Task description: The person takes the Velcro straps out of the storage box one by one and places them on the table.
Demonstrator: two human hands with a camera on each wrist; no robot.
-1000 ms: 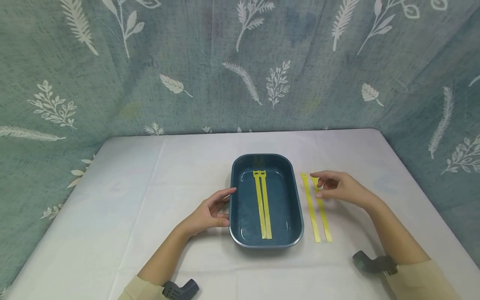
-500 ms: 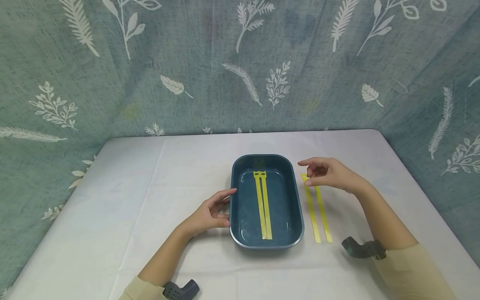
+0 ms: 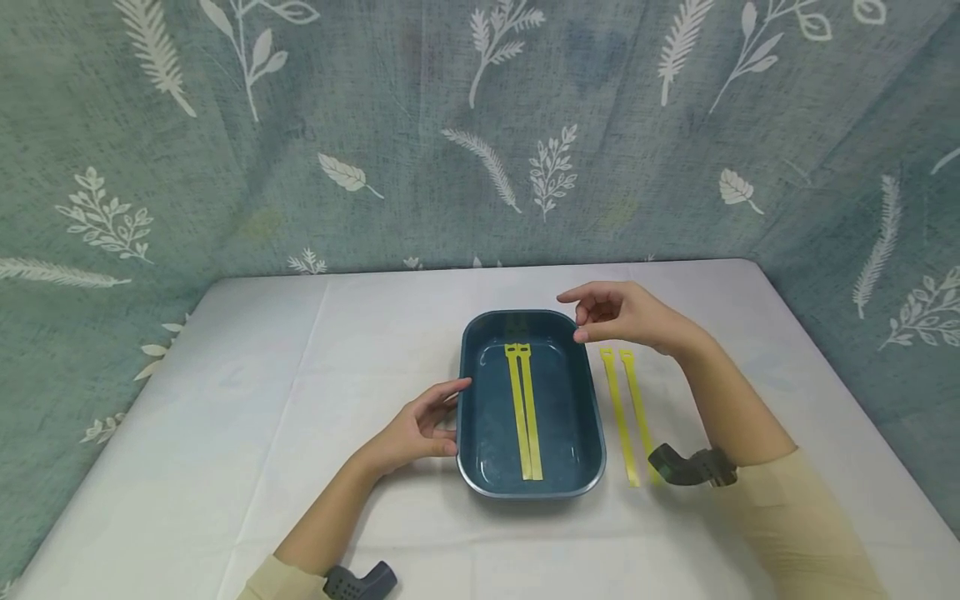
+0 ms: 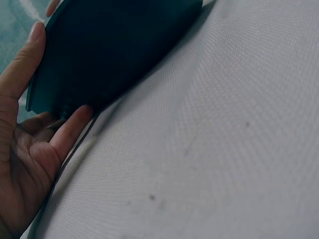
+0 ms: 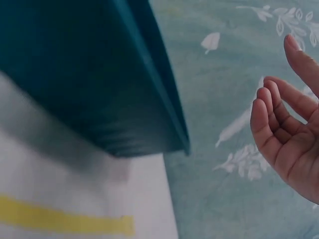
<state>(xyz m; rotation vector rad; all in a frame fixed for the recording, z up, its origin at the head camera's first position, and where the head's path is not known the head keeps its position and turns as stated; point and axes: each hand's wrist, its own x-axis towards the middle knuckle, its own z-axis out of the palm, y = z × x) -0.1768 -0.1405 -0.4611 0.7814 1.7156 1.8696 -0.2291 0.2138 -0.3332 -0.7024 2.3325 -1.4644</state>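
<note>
A dark blue rectangular tray (image 3: 487, 442) stands on the white-covered table in the head view. Two yellow cable straps with slotted heads (image 3: 522, 408) lie side by side inside it. My left hand (image 3: 416, 425) touches the tray's left side with spread fingers and thumb; the left wrist view shows its fingertips (image 4: 83, 112) against the outer wall. Over the tray's far right corner is my right hand (image 3: 626, 315), its fingers loosely bent and nothing between them. To the tray's right lie two more yellow straps (image 3: 618, 417), the outer one partly hidden by the right wrist camera.
White cloth (image 3: 337, 333) covers the table. A grey-green curtain (image 3: 420, 183) with white leaf prints hangs behind it and along both sides. Dark cameras (image 3: 360, 581) are worn on both wrists.
My right hand has moved left and away from me, from above the outer straps to the tray's far right corner. The left hand, tray and straps have stayed put.
</note>
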